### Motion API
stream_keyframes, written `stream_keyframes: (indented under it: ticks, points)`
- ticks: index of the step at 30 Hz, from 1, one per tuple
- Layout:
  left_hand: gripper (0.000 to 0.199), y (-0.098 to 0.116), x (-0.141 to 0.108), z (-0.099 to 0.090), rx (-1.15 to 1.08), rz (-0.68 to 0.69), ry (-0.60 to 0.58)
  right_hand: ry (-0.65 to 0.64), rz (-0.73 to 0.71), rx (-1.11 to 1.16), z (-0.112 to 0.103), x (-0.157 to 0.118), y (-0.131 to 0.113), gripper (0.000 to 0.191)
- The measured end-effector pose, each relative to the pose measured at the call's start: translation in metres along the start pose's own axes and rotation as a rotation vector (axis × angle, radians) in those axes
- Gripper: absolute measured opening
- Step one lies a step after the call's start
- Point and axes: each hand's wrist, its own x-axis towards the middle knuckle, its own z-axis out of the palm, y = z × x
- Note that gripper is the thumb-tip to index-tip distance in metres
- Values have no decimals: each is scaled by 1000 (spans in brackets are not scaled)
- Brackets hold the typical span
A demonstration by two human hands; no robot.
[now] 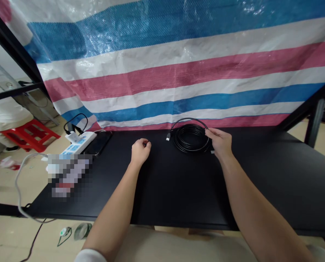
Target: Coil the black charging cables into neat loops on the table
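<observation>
A coil of black cable (191, 137) lies on the black table, with a silver USB plug (168, 137) sticking out at its left side. My right hand (220, 141) is at the coil's right edge, fingers pinched on the cable. Just below those fingers a small pale plug end or tag (212, 151) shows, too small to tell which. To the left of the coil and apart from it, my left hand (141, 151) rests near the tabletop, its fingers curled in and nothing visible in them.
A phone (98, 143) and a white power strip (82, 143) with plugs lie at the table's left, beside a blurred-out patch. A striped tarp (178, 72) hangs behind. At far left a person in light clothing sits on a red stool (32, 133). A grey cable (18, 182) loops over the left edge.
</observation>
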Motion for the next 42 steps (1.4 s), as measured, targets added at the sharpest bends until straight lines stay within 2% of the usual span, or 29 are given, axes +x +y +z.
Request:
stream_keyframes:
  ticks: [2,7,9,11,14,17,19,21,23,25,28,30,34,37,42]
  points:
    - [6,-1,-3,3,-57,62,-28,-65,-6,191,1,-2,-1,25]
    - [37,-3,-16,16,-83,321,-215,-206,-30,371,1,-7,-6,27]
    - [29,-3,-20,21,-95,384,-270,-241,-55,375,1,-9,-8,28]
    - [13,-2,-22,26,-126,395,-304,-268,-69,375,1,-10,-9,29]
    - [12,-1,-19,30,-238,268,-303,-250,-66,416,0,-8,-7,32]
    - [16,1,-14,28,-481,77,-194,-93,-41,428,-3,-2,-1,40]
    - [19,4,-9,22,-692,-46,-108,89,-13,283,-5,2,3,37]
    - [22,9,-5,14,-899,-175,-52,247,15,15,-7,5,8,24]
    - [24,13,-2,4,-1051,-302,-10,302,27,-267,-8,6,13,14]
    - [26,18,2,-6,-1155,-422,24,242,10,-479,-7,6,18,20]
    - [32,20,6,-17,-1285,-567,46,92,-68,-665,-5,5,25,31]
    - [36,18,9,-23,-1359,-621,35,29,-86,-745,-4,5,26,35]
    - [36,8,13,-33,-1458,-653,-48,-53,-4,-846,-4,3,23,41]
    - [34,1,15,-37,-1445,-684,-91,-134,20,-902,-4,2,21,42]
    - [33,2,16,-34,-1313,-761,-21,-154,15,-979,-1,5,28,42]
